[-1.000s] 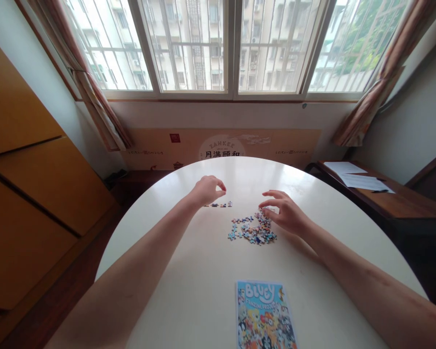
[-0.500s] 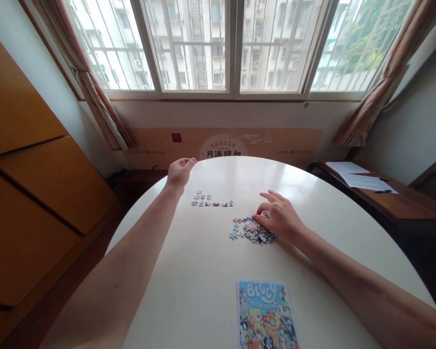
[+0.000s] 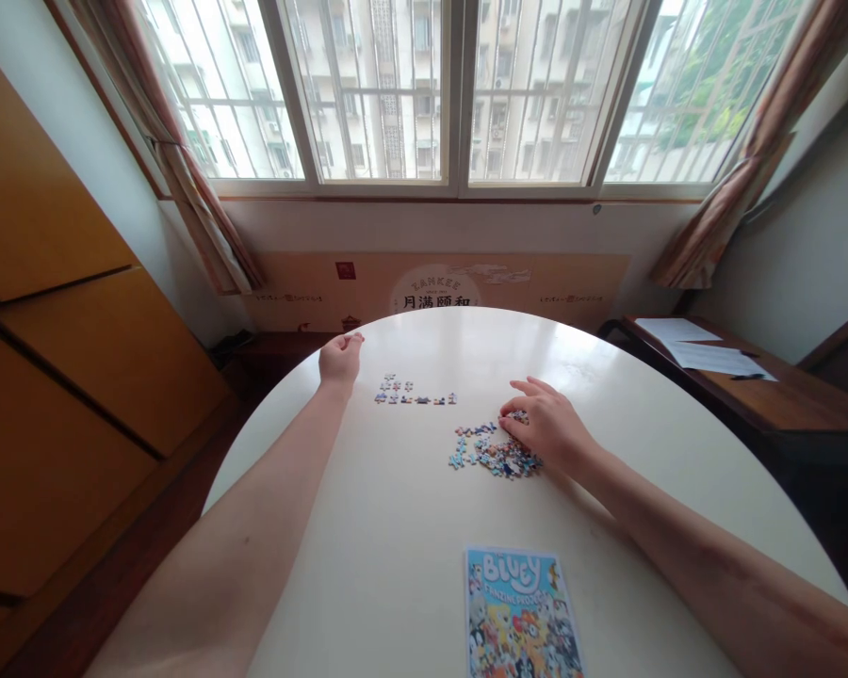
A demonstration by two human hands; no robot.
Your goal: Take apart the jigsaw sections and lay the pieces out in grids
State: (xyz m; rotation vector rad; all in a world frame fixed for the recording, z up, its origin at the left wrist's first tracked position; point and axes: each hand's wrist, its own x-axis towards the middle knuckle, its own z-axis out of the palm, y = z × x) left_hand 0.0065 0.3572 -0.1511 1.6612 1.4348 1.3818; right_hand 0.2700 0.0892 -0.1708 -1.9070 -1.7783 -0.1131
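Observation:
My left hand (image 3: 340, 361) is raised near the table's far left edge, its fingers pinched together on something too small or hidden to make out. To its right lie short rows of puzzle pieces (image 3: 415, 399). My right hand (image 3: 546, 422) rests at the upper right of a heap of loose puzzle pieces (image 3: 510, 460), thumb and index finger down on the pieces and the other fingers spread. Whether a piece sits between those fingertips cannot be seen. Nearer to me lies a colourful picture sheet (image 3: 523, 612) with "BLUEY" on it.
All the pieces lie on a round white table (image 3: 374, 546). At the right stands a brown side table (image 3: 770, 400) with papers (image 3: 721, 360) and dark pens. An orange cabinet (image 3: 57, 377) fills the left side, and a barred window is behind.
My left hand has moved a little left and down, nearer to me. My right hand stays at the heap with almost the same pose. The whole view has shifted slightly.

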